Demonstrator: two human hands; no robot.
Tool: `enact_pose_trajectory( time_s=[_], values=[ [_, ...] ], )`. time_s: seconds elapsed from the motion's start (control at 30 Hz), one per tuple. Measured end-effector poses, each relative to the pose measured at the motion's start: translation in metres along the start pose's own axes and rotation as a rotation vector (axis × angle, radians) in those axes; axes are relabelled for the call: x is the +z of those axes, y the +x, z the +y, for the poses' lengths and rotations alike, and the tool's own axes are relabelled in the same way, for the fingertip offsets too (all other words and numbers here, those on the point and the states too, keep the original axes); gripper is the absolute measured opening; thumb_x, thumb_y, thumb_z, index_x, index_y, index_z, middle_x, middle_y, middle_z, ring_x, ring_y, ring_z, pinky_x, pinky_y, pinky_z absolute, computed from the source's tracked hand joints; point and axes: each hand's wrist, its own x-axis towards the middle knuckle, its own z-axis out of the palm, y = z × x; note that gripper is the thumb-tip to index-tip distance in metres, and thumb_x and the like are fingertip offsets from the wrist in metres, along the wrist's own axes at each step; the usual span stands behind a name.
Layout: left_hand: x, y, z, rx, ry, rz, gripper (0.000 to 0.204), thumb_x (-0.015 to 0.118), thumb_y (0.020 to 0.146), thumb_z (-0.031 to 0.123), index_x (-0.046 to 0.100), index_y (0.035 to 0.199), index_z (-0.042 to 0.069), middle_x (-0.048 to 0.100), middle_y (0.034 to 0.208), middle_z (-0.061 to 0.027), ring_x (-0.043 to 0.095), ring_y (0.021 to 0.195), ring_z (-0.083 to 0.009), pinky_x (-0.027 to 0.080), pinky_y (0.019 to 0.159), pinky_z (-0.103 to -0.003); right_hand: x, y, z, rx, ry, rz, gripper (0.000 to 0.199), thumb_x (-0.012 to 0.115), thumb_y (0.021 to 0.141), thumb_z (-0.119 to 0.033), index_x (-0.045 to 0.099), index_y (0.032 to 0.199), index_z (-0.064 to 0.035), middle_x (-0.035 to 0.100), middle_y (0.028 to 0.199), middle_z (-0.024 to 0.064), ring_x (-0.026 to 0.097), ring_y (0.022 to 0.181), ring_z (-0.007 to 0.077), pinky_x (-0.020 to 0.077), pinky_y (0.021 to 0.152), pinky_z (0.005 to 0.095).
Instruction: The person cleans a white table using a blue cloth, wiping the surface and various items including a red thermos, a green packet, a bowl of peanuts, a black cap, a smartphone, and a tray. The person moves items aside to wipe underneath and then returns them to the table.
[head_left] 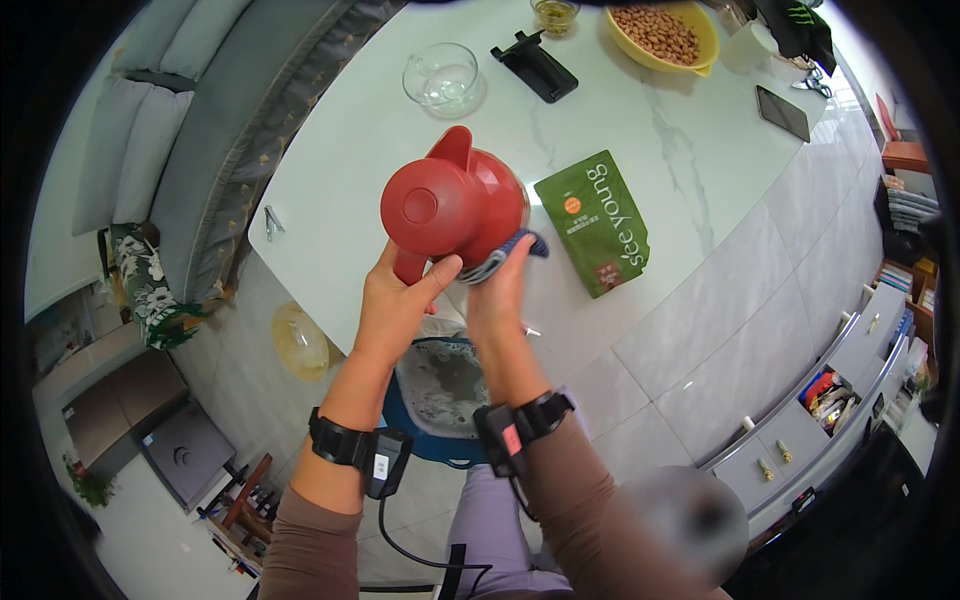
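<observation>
A red jug [455, 200] with a round lid and a spout is held up over the near edge of the white marble table [700, 150]. My left hand [395, 295] grips its handle from below. My right hand [497, 290] presses a folded blue-grey cloth [505, 255] against the jug's lower side. Both wrists wear black bands with small devices.
A green pouch [597, 220] lies to the right of the jug. Further back stand a clear glass bowl [442, 78], a black stand [535, 65], a yellow bowl of nuts [665, 35] and a phone [782, 112]. A bin with a bag [440, 385] sits below. A grey sofa [230, 110] runs along the left.
</observation>
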Motion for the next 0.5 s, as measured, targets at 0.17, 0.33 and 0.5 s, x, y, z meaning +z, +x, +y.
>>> enact_pose_trajectory(
  time_s=[0.17, 0.33, 0.5],
  values=[
    [-0.013, 0.008, 0.001, 0.037, 0.123, -0.110, 0.053, 0.074, 0.075, 0.015, 0.052, 0.123, 0.004, 0.064, 0.094, -0.0043, 0.057, 0.074, -0.0097, 0.046, 0.058, -0.023, -0.030, 0.046, -0.036, 0.071, -0.368, 0.140, 0.056, 0.037, 0.098, -0.045, 0.045, 0.132, -0.0011, 0.050, 0.132, 0.0094, 0.047, 0.120, 0.0185, 0.0332, 0.102, 0.0309],
    [-0.032, 0.026, 0.007, 0.152, 0.374, -0.274, 0.069, 0.066, 0.072, -0.002, 0.044, 0.136, 0.009, 0.067, 0.099, -0.0139, 0.065, 0.083, -0.0197, 0.049, 0.080, -0.031, -0.026, 0.039, -0.069, -0.145, -0.686, 0.011, 0.050, 0.043, 0.095, -0.033, 0.047, 0.128, 0.0044, 0.051, 0.128, 0.0107, 0.047, 0.116, 0.0187, 0.0340, 0.100, 0.0287],
    [-0.051, 0.056, 0.027, 0.277, 0.706, -0.491, 0.084, 0.062, 0.072, -0.007, 0.034, 0.144, 0.025, 0.066, 0.101, -0.0217, 0.066, 0.088, -0.0343, 0.050, 0.082, -0.035, -0.004, 0.045, -0.098, -0.185, -0.895, -0.363, 0.041, 0.047, 0.092, -0.022, 0.053, 0.123, 0.0026, 0.048, 0.133, 0.0132, 0.042, 0.124, 0.0235, 0.0300, 0.105, 0.0323]
  ],
)
